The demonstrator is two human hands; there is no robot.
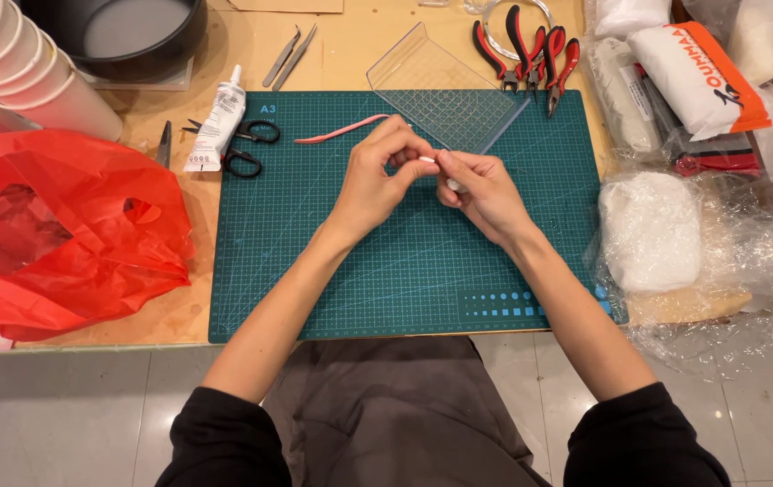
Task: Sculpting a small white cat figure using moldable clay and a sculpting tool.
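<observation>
- Both hands meet over the dark green gridded cutting mat point(386, 271), raised off the surface so it stays workable.
- The left hand point(376, 180) and right hand point(481, 189) pinch a small white strip of clay point(429, 160) between clenched fingers; its long axis runs left-right.
- Beyond lie a thin pink clay strand point(341, 132) and a clear gridded acrylic plate point(445, 90).

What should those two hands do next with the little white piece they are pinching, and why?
Probably keep rolling it between the fingertips a little longer. The left hand and right hand meet over the green cutting mat, pinching a small white piece that looks short and unfinished beside the long pink strip.
</observation>
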